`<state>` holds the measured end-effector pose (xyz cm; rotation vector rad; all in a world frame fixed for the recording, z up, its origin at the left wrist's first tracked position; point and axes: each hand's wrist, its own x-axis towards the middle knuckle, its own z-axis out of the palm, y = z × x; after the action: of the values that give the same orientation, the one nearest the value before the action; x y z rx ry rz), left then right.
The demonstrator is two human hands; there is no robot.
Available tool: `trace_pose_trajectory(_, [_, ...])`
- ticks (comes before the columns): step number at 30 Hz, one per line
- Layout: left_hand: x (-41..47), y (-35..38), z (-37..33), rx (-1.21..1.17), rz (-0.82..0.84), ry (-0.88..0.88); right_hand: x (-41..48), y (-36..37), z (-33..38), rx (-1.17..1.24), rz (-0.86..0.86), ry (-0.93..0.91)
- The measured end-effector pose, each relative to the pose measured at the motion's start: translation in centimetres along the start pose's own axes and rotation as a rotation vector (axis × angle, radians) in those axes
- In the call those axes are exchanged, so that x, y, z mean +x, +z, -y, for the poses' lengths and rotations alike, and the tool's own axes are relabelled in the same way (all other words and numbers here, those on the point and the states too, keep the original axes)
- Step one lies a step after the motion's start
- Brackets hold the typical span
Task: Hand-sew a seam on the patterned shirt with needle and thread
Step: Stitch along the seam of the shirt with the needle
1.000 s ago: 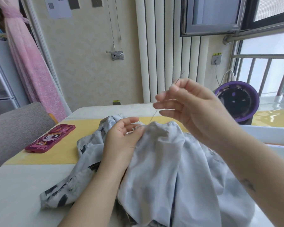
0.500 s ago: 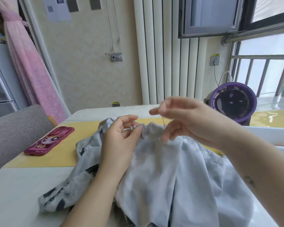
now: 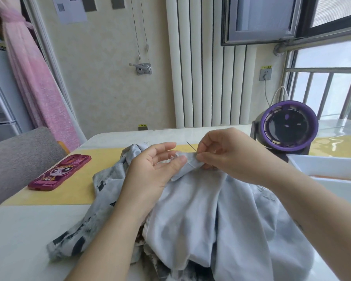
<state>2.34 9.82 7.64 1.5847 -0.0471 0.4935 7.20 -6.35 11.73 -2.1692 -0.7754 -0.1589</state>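
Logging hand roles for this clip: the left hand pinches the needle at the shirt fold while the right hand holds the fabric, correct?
Reversed. In the head view the right hand pinches the needle; the left hand holds the shirt fold.

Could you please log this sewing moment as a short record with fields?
surface: white table with a yellow mat
garment: patterned shirt, bunched on the table
left hand: pinches a fold of the shirt, thumb on top
right hand: pinches the needle at the fold, its free end pointing up and away
thread: too thin to see
nearby: pink phone case on the mat; purple fan at right
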Motion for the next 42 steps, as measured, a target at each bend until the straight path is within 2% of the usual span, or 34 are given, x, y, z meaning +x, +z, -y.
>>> trace_pose_trajectory(7, [0.0, -0.8, 0.0, -0.071, 0.024, -0.151, -0.2, -0.4, 0.2, 0.03, -0.008, 0.007])
trace_pose_trajectory(13, [0.1, -0.5, 0.0, -0.182, 0.024, -0.211, -0.3, -0.7, 0.7, 0.022, 0.012, 0.004])
trace_pose_trajectory(17, [0.0, -0.4, -0.1, -0.215, 0.036, -0.205, -0.5, -0.8, 1.0, -0.022, 0.037, 0.012])
trace_pose_trajectory(23, [0.1, -0.4, -0.1, -0.223, -0.002, -0.199, -1.2, -1.3, 1.9, -0.121, -0.068, -0.06])
trace_pose_trajectory(31, [0.2, -0.4, -0.1, -0.189, -0.058, -0.108, -1.7, -0.7, 2.2, -0.251, 0.069, -0.041])
trace_pose_trajectory(42, [0.2, -0.4, 0.1, -0.063, -0.085, -0.027, -1.6, -0.4, 2.0, -0.279, 0.117, -0.031])
